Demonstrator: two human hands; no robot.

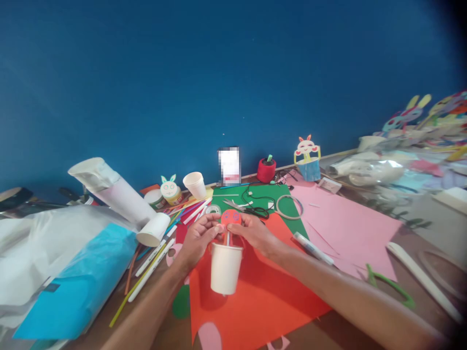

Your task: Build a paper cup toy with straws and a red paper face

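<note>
over the orange sheet, at near middle: pinching left lower edge of orange-red paper face cutout with thumb and fingertips of left hand; pinching right lower edge likewise with right hand, thumb across the front. blue marks on upper part of cutout. below it, pale stick running down into white paper cup, with small tip visible under the base. also red strips at both sides, down toward the rim; too blurred to tell how attached. no fingers on cup wall, apparently off the sheet with shadow beneath.

risks, as judged: likely to crease or tear thin paper if pulled unevenly between the two pinches. liable to swing or drop the cup if joined loosely, being apparently hung from stick and strips alone. could end up crooked if stick gets twisted. could smear blue marks under thumbs if not dry; can't tell from here.

farther off: black-handled scissors on green sheet, beside a thin cable; could snag on reaching past. just right of orange sheet: marker, easily rolled if nudged by the right forearm.
</note>
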